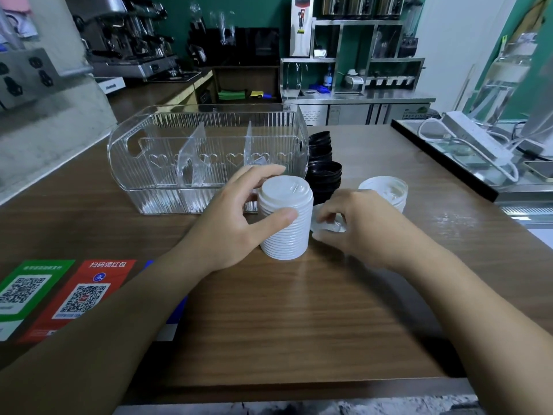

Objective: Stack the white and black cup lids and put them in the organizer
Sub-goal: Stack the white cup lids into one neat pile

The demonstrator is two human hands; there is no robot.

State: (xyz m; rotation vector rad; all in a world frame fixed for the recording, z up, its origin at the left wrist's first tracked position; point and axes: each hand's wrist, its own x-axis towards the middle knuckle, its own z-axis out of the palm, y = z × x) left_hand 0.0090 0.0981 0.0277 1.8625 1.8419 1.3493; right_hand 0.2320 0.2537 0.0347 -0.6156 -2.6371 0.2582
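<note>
A tall stack of white cup lids (287,229) stands on the wooden counter. My left hand (239,217) grips it, thumb on the front and fingers over the far side of its top. Just to its right my right hand (359,226) pinches a loose white lid (327,227) that lies low on the counter. A shorter pile of white lids (386,190) sits behind my right hand. Two piles of black lids (323,169) stand beside the right end of the clear plastic organizer (143,187), which has two dividers and nothing visible inside.
Green and red QR-code stickers (80,298) lie on the counter at the near left. A glass display case with a white power strip (475,136) borders the counter on the right. An espresso machine (131,40) and steel shelving stand far behind.
</note>
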